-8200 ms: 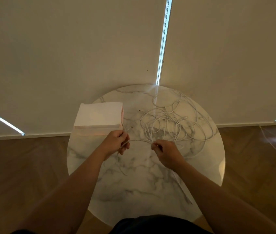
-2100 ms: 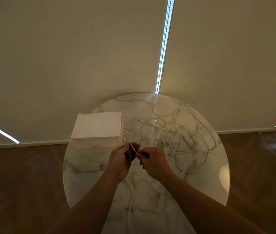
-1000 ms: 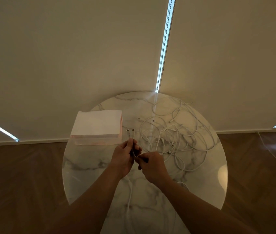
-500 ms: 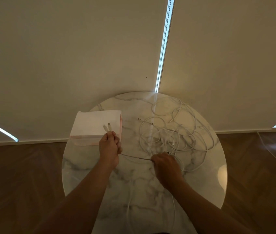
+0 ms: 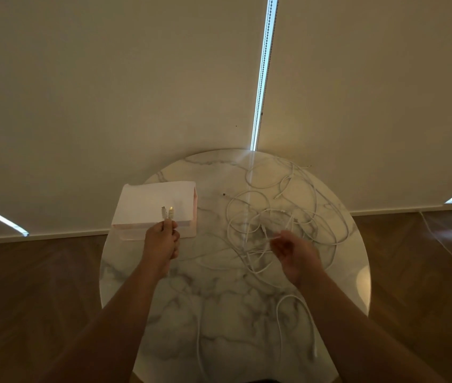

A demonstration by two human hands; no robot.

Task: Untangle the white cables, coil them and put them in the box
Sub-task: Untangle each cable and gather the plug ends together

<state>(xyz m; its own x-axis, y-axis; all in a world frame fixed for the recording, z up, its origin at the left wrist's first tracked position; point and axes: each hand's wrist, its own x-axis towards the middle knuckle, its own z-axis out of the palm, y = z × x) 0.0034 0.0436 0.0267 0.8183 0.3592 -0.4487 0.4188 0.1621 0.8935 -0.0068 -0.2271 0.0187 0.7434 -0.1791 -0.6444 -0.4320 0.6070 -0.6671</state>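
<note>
Two plugs (image 5: 167, 212) are pinched upright by the left hand (image 5: 161, 240) before the box (image 5: 142, 200), while the tangled cables (image 5: 288, 211) are spread rightward on the counter (image 5: 219, 294), nearest the right hand (image 5: 295, 254), by whose curled fingers (image 5: 277, 246) a strand (image 5: 263, 240) seems pinched.

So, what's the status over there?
Left hand grips two cable ends by the box. Right hand pinches a strand. Cables tangled on table, none coiled.

Round marble table (image 5: 219, 299) centre frame; beige blinds (image 5: 108, 92) behind, daylight strip (image 5: 263, 73) top centre; wood floor (image 5: 25, 299) lower corners.
</note>
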